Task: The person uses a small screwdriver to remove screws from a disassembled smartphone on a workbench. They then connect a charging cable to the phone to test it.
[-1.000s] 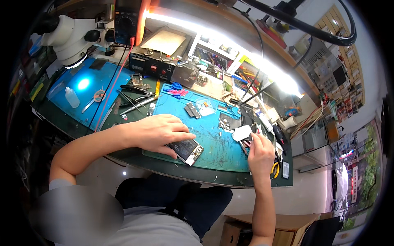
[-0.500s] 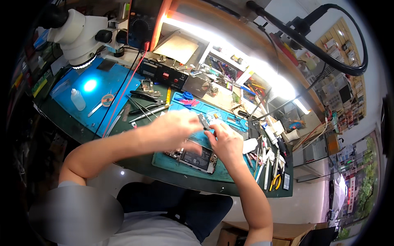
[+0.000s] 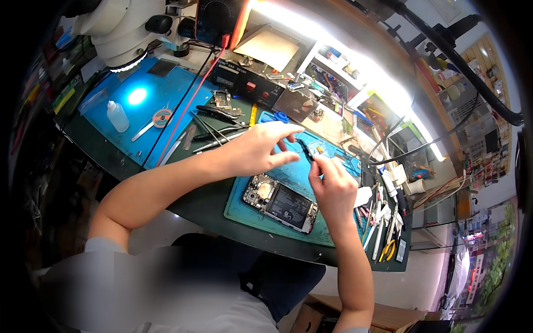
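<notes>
An opened smartphone [image 3: 280,204], its dark battery and circuit board bare, lies on the teal repair mat [image 3: 239,206] below my hands. Over the far part of the mat, my right hand [image 3: 336,186] pinches a small dark strip-like part [image 3: 305,149] by its lower end; its exact kind is too small to tell. Just left of that part is my left hand [image 3: 256,149], thumb and fingers apart, with nothing visible between them.
A microscope [image 3: 116,44] lights a blue mat [image 3: 180,91] holding a white bottle [image 3: 117,116] and a round reel [image 3: 161,118]. Tweezers [image 3: 206,126] lie left of my left hand. At right are yellow-handled pliers [image 3: 387,251] and several tools. A power supply [image 3: 250,83] stands behind.
My left hand has moved away from above the phone toward the far side, uncovering it. The right hand still pinches the dark part. The whole view has shifted somewhat.
</notes>
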### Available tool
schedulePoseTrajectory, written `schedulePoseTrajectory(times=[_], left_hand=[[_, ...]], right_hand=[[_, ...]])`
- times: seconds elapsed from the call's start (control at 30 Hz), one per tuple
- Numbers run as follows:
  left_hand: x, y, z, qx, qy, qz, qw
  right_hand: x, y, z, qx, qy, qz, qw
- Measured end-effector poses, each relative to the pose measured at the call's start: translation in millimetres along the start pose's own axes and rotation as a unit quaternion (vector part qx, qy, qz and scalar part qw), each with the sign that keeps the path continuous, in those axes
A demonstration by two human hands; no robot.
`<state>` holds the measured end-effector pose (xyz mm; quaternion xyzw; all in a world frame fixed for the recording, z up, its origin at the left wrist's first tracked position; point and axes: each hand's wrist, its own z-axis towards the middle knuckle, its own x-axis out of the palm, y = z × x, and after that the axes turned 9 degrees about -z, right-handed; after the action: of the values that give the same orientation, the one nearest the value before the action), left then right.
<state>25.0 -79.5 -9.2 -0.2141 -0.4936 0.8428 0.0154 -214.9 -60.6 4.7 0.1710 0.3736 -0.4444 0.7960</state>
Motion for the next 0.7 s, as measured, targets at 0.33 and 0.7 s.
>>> schedulePoseTrajectory(times=[0.33,0.7], left_hand=[[-1,-7,4,-0.164,0.072,-0.277,0.944],[0,-8,1,-0.196,0.1,-0.244,0.944]], right_hand=[[-18,12,-8,0.188,0.097,0.32,0.923],[-45,-28,-33,0.379,0.119,0.492,0.775]])
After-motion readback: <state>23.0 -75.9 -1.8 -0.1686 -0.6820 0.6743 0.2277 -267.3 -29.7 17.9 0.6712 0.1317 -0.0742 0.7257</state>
